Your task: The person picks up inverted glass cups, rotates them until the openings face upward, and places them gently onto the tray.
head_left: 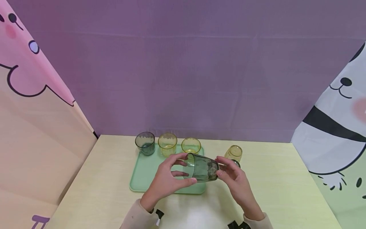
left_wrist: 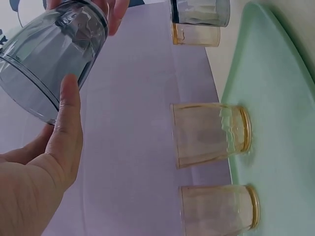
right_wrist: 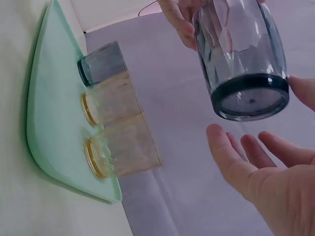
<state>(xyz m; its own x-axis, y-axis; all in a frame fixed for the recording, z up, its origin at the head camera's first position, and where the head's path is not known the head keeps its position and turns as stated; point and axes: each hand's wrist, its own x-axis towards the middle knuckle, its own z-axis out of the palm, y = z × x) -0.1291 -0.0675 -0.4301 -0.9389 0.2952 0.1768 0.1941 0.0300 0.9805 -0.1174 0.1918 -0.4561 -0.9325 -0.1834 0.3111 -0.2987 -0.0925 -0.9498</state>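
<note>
A grey glass tumbler (head_left: 204, 168) is held tilted on its side above the green tray, its mouth toward the left hand. My left hand (head_left: 171, 176) grips it around the mouth end, the thumb (left_wrist: 70, 98) along its side. At the base end is my right hand (head_left: 234, 181), fingers spread. In the right wrist view its thumb (right_wrist: 302, 91) meets the base edge, while the fingertips (right_wrist: 215, 132) stand a little apart from the glass. On the tray (head_left: 137, 181), along the far edge, stand a grey glass (head_left: 145, 144) and two yellow glasses (head_left: 167, 144) (head_left: 191, 145), mouths up.
Right of the tray, an amber glass (head_left: 235, 152) stands on the pale wooden table (head_left: 274, 178). A second grey glass (left_wrist: 202, 11) beside it is mostly hidden by the right hand in the head view. A purple cloth (head_left: 183, 79) hangs behind the table.
</note>
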